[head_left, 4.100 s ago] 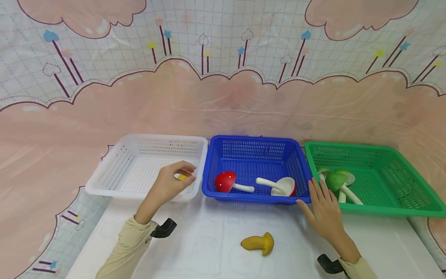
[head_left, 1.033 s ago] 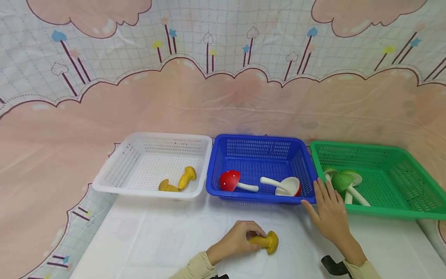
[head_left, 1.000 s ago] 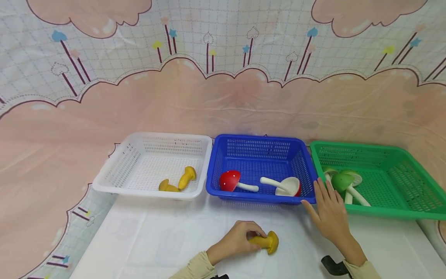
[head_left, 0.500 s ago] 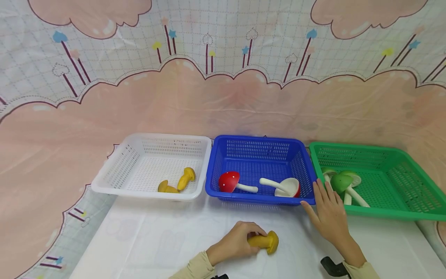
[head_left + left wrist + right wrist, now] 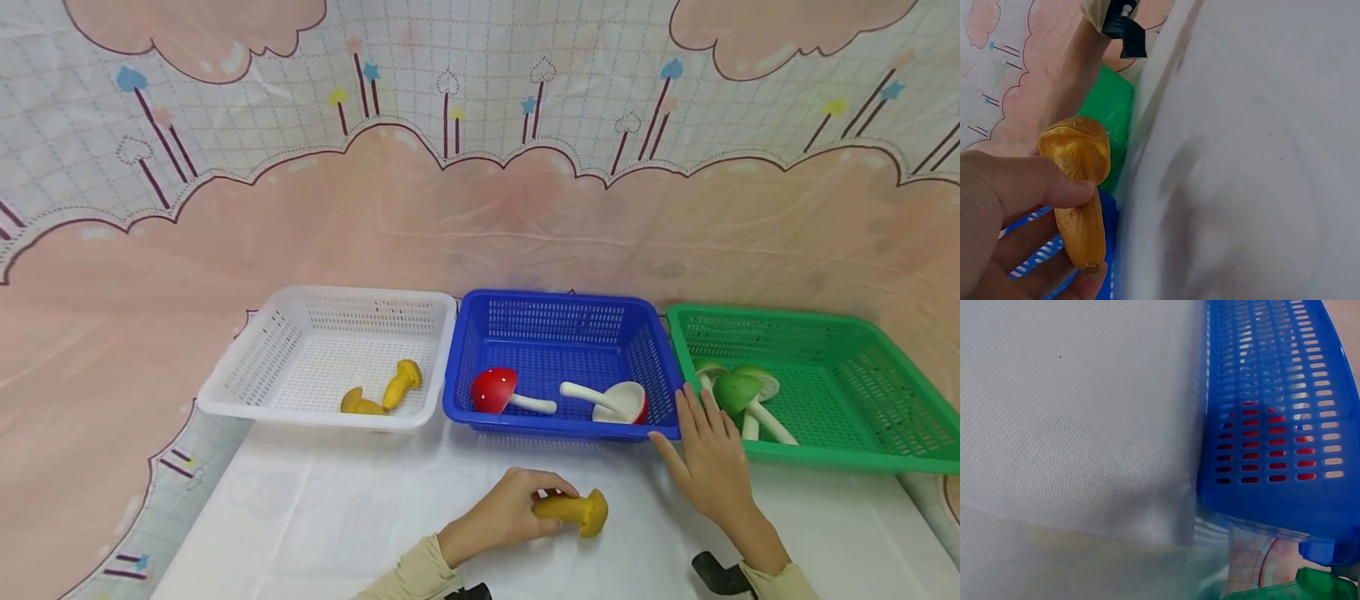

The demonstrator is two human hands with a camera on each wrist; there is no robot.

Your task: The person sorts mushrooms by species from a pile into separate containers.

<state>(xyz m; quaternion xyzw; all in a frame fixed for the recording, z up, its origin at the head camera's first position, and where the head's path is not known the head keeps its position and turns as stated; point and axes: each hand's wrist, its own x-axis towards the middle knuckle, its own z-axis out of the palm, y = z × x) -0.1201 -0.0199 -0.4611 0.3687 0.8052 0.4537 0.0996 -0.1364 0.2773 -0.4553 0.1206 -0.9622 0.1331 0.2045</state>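
Observation:
My left hand pinches a yellow toy mushroom by its stem, over the front of the table; the cap points right. In the left wrist view, the thumb lies across the mushroom, with fingers behind the stem. My right hand lies with straight fingers at the front rims where the blue basket and green basket meet. It holds nothing and is out of sight in the right wrist view. Two yellow mushrooms lie in the white basket.
In the blue basket are two red-capped mushrooms with white stems. Several green-capped mushrooms lie at the left of the green basket. The three baskets stand in a row at the back of the white table, before a patterned cloth.
My left hand came from over the white basket, where another yellow mushroom now lies, and took hold of the one on the table, just now shifting it slightly up. The right hand stayed put.

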